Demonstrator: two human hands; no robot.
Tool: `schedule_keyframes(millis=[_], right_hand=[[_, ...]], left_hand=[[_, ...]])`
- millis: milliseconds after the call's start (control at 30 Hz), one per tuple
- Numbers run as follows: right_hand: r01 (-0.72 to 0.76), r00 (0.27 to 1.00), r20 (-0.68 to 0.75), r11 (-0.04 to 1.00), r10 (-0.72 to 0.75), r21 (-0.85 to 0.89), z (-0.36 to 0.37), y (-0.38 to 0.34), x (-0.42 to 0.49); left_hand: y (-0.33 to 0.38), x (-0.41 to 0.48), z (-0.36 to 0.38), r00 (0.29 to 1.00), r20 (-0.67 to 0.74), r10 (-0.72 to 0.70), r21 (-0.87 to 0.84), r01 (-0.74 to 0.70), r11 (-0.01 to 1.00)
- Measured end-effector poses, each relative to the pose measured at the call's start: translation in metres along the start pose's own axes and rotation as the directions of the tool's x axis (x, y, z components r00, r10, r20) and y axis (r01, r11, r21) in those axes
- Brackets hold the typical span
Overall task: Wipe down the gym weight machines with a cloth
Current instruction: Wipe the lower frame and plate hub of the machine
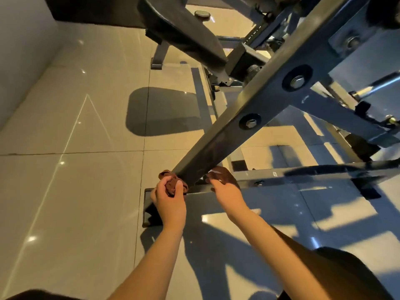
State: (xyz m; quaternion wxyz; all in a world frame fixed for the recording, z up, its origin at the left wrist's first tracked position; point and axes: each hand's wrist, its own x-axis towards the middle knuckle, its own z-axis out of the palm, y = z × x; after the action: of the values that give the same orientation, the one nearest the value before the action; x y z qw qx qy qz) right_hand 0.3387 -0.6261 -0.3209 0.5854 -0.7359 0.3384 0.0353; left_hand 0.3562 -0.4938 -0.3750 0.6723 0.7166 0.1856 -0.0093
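The brown cloth [172,186] wraps around the bottom of the slanted metal bar [238,131]. The left hand [171,202] squeezes its bunched left end. The right hand [227,191] holds its right end. Both grips are closed on it.

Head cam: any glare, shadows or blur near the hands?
Head view: glossy floor mirrors lamps as bright spots and patches; warm cast left, bluish right; the shadow of a pad darkens it; edges bend from the wide lens; cloth slightly smeared beside the right hand, left hand sharp.
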Motion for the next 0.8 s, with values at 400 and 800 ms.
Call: schedule_keyframes(millis=[400, 800], right_hand=[[0.474, 0.854, 0.161, 0.867, -0.495, 0.152, -0.028, 0.044, 0.042], [0.440, 0.819, 0.380, 0.896, -0.429, 0.063, -0.033, 0.064, 0.055]], left_hand=[[-0.007, -0.052, 0.084, 0.914, -0.049, 0.404, 0.136, -0.394, 0.909], [-0.036, -0.048, 0.091, 0.966, -0.198, 0.168, 0.068, -0.157, 0.985]])
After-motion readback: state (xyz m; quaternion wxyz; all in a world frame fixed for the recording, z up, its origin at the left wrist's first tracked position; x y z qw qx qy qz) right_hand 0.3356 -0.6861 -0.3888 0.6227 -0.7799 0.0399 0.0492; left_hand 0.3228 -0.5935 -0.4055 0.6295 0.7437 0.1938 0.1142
